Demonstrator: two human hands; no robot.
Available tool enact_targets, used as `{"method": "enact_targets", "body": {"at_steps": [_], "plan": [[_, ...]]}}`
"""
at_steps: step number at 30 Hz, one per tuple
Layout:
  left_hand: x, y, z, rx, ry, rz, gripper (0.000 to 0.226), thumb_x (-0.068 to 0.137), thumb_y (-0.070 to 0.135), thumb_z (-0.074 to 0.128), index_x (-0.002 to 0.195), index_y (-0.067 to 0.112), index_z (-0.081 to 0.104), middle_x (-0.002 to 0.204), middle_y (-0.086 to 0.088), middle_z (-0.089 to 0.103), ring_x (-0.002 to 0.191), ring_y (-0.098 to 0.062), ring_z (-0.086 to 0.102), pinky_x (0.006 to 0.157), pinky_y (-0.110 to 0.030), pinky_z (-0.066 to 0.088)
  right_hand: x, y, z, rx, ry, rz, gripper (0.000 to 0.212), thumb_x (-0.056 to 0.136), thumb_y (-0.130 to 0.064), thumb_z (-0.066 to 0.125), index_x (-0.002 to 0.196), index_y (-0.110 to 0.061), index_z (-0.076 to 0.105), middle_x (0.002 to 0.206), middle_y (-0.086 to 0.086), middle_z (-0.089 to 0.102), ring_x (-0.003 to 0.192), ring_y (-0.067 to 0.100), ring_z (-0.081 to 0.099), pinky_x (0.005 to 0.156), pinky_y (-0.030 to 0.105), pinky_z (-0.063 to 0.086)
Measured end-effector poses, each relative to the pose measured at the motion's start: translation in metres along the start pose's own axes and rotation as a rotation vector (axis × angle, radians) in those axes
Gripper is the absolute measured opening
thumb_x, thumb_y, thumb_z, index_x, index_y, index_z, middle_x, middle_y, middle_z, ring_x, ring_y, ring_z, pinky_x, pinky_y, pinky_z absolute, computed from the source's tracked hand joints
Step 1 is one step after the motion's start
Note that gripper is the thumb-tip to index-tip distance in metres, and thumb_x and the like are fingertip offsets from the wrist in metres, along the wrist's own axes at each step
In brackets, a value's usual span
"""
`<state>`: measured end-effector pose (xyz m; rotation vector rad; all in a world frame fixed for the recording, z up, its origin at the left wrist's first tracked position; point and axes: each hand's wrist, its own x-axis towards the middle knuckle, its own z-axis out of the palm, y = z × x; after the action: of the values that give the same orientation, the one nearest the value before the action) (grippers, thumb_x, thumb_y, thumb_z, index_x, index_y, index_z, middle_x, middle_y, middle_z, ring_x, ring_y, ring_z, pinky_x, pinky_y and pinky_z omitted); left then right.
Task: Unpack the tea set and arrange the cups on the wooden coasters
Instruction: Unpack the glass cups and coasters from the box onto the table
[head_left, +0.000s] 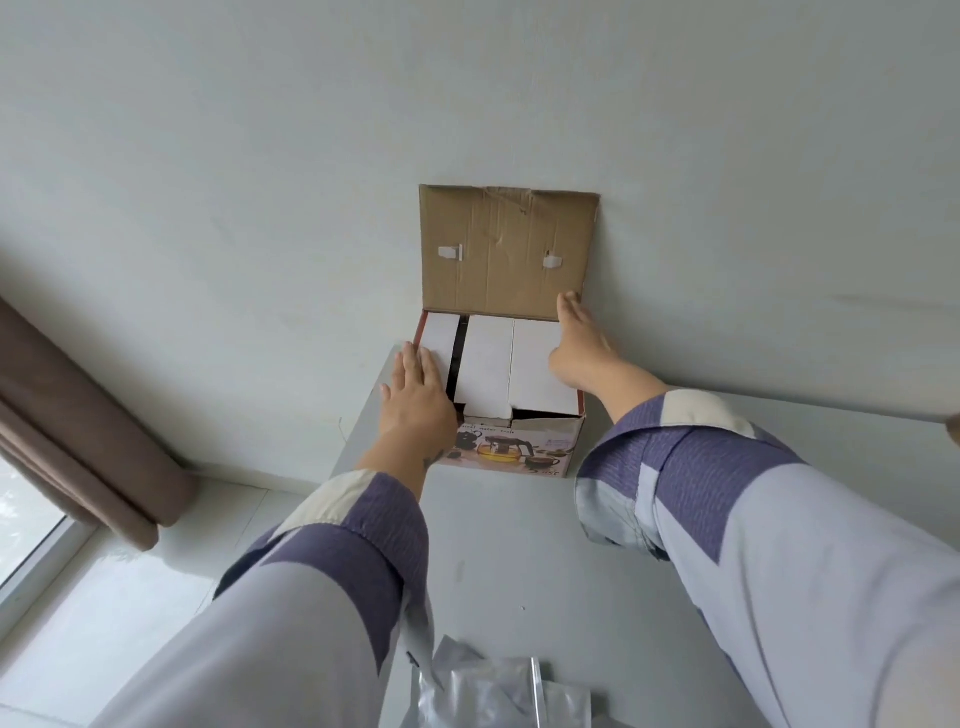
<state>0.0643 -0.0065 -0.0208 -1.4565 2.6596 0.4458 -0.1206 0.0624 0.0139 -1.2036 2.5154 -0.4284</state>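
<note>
Tea-set box (519, 447), corrugated cardboard flap up; left hand (415, 395) and right hand (576, 348) rest flat, fingers straight.

I see the tea set box (519, 441) standing on the table (493, 545) at its far edge against the wall (311, 156), its lid flap (506, 249) raised behind it and leaning on that wall, with cardboard inserts (488, 364) lying side by side inside. My left hand (415, 395) rests flat on the box's left side, my right hand (579, 348) on its right, fingertips at the flap's lower corner. Plastic bags (493, 691) lie on the table's near edge, and a curtain (78, 415) hangs far left, before a window (26, 519).
</note>
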Motion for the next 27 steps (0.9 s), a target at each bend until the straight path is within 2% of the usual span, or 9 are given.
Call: {"method": "enact_targets", "body": {"at_steps": [3,7,9,11,15,20,22,24,27], "plan": [[-0.004,0.005,-0.004,0.006,0.0,-0.006,0.076,0.09,-0.001,0.034,0.146,0.0,-0.018,0.155,-0.015,-0.025,0.144,-0.029,-0.02,0.119,-0.046,0.002,0.001,-0.002,0.001,-0.035,-0.025,-0.012,0.076,0.092,-0.005,0.039,0.152,-0.014,-0.007,0.16,-0.002,-0.017,0.149,0.017,-0.004,0.12,0.047,0.01],[-0.005,0.007,-0.006,0.035,-0.006,-0.008,0.078,0.088,-0.003,0.034,0.146,0.0,-0.019,0.155,-0.015,-0.025,0.144,-0.029,-0.019,0.119,-0.047,0.0,-0.009,-0.008,0.001,-0.113,-0.041,-0.041,0.073,0.096,-0.026,0.045,0.152,-0.012,0.0,0.161,0.001,-0.011,0.149,0.02,-0.003,0.119,0.05,0.005],[-0.006,0.006,-0.005,0.046,-0.006,-0.002,0.074,0.092,0.003,0.032,0.147,0.001,-0.018,0.155,-0.015,-0.024,0.145,-0.029,-0.018,0.119,-0.047,0.001,-0.02,-0.012,0.006,-0.139,-0.056,-0.102,0.074,0.094,-0.038,0.048,0.152,-0.013,0.01,0.161,0.002,-0.001,0.149,0.021,0.001,0.118,0.053,0.006],[-0.006,0.006,-0.006,0.048,-0.004,-0.002,0.073,0.093,0.004,0.032,0.147,0.001,-0.018,0.155,-0.014,-0.024,0.145,-0.028,-0.018,0.119,-0.047,0.001,-0.032,-0.014,0.011,-0.123,-0.055,-0.179,0.075,0.09,-0.046,0.054,0.15,-0.015,0.021,0.16,0.003,0.015,0.148,0.023,0.01,0.118,0.049,0.014],[-0.007,0.006,-0.007,0.064,-0.011,-0.001,0.073,0.093,0.004,0.031,0.147,0.0,-0.018,0.155,-0.015,-0.023,0.145,-0.029,-0.017,0.119,-0.047,0.002,-0.052,-0.014,0.015,-0.184,-0.052,-0.292,0.065,0.088,-0.039,0.061,0.145,-0.02,0.037,0.155,0.001,0.029,0.144,0.026,0.023,0.117,0.041,0.022],[-0.007,0.006,-0.006,0.06,-0.01,-0.004,0.073,0.095,0.008,0.034,0.146,0.001,-0.018,0.155,-0.015,-0.023,0.145,-0.03,-0.017,0.12,-0.046,0.002,-0.066,-0.015,0.021,-0.187,0.149,-0.347,0.044,0.091,-0.023,0.055,0.135,-0.02,0.052,0.14,0.001,0.052,0.129,0.023,0.047,0.1,0.036,0.043],[-0.006,0.006,-0.006,0.052,-0.012,-0.005,0.075,0.096,0.011,0.037,0.146,0.001,-0.018,0.155,-0.015,-0.023,0.145,-0.03,-0.017,0.12,-0.046,0.002,-0.073,-0.018,0.02,-0.154,0.273,-0.346,0.038,0.093,-0.018,0.049,0.131,-0.015,0.053,0.129,0.005,0.06,0.114,0.026,0.057,0.085,0.035,0.049],[-0.006,0.006,-0.005,0.046,-0.009,-0.008,0.077,0.096,0.012,0.039,0.147,0.001,-0.018,0.156,-0.015,-0.022,0.145,-0.029,-0.017,0.119,-0.046,0.002,-0.079,-0.019,0.019,-0.094,0.421,-0.313,0.032,0.096,-0.011,0.042,0.126,-0.011,0.051,0.11,0.011,0.066,0.092,0.029,0.063,0.07,0.036,0.053],[-0.007,0.008,-0.006,0.042,0.0,-0.012,0.075,0.095,0.01,0.036,0.147,0.001,-0.016,0.156,-0.014,-0.021,0.145,-0.029,-0.016,0.119,-0.046,0.002,-0.087,-0.011,0.024,0.107,0.583,-0.17,0.042,0.098,-0.006,0.036,0.139,-0.013,0.04,0.11,0.018,0.065,0.091,0.036,0.063,0.067,0.038,0.048]]}}
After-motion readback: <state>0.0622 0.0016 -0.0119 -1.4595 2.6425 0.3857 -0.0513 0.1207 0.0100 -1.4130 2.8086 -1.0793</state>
